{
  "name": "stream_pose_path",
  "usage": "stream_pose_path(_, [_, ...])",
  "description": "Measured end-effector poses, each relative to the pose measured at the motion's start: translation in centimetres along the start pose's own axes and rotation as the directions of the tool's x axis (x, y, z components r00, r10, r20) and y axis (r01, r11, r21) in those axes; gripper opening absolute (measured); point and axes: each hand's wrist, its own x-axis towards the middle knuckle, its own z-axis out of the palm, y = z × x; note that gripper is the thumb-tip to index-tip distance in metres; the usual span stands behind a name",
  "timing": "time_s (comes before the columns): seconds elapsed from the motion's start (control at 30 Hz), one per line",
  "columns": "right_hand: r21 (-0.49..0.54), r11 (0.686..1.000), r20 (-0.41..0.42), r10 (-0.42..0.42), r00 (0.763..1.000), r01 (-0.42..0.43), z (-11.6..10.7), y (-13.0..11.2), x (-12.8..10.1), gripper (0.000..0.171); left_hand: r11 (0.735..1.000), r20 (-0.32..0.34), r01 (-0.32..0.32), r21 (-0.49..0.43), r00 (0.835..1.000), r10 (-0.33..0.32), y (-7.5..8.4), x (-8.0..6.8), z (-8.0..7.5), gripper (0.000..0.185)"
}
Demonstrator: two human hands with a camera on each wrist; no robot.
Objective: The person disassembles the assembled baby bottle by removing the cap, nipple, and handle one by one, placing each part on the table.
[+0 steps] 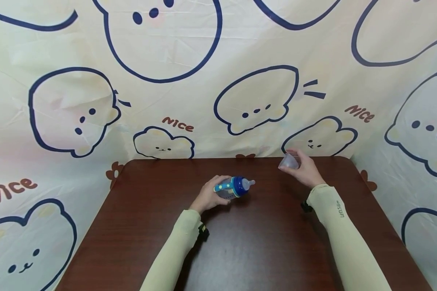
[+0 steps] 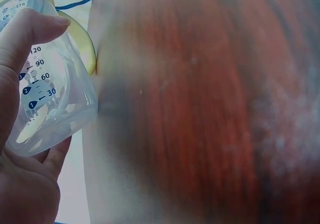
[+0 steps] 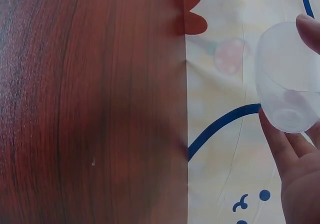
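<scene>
My left hand (image 1: 212, 195) grips a clear baby bottle (image 2: 70, 108) with a blue collar, a pale teat and a blue handle. The bottle is tipped on its side above the table, its teat pointing right in the head view. Thumb and fingers wrap its body, where printed measuring marks show in the left wrist view. Near the table's far edge, my right hand (image 1: 306, 169) holds a translucent bottle cap (image 3: 285, 78) between thumb and fingers. A gap of bare tabletop separates the cap from the teat.
Both hands are over a dark brown wooden table (image 1: 251, 242). A pale cloth (image 1: 189, 97) printed with blue cartoon outlines hangs behind the table's far edge and along both sides.
</scene>
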Motion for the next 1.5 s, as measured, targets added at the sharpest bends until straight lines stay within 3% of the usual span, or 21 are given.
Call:
stream_pose_path(0.37, [0.006, 1.000, -0.010, 0.009, 1.000, -0.009, -0.4, 2.0, 0.1, 0.089, 1.000, -0.006, 0.000, 0.006, 1.000, 0.000, 0.0, 0.0, 0.0, 0.083])
stream_pose_path(0.77, [-0.045, 0.999, -0.035, -0.004, 0.999, 0.003, -0.5, 2.9, 0.0, 0.085, 1.000, 0.003, -0.002, 0.009, 1.000, 0.002, 0.0, 0.1, 0.0, 0.083])
stream_pose_path(1.1, [-0.145, 0.989, -0.034, 0.004, 0.999, -0.008, -0.6, 2.7, 0.1, 0.082, 1.000, 0.001, 0.017, 0.006, 1.000, -0.017, 0.0, -0.1, 0.0, 0.084])
stream_pose_path(1.5, [-0.106, 0.993, -0.057, 0.037, 0.998, -0.043, -0.6, 2.1, 0.0, 0.075, 1.000, -0.002, 0.004, 0.013, 1.000, -0.004, 0.0, 0.0, 0.0, 0.084])
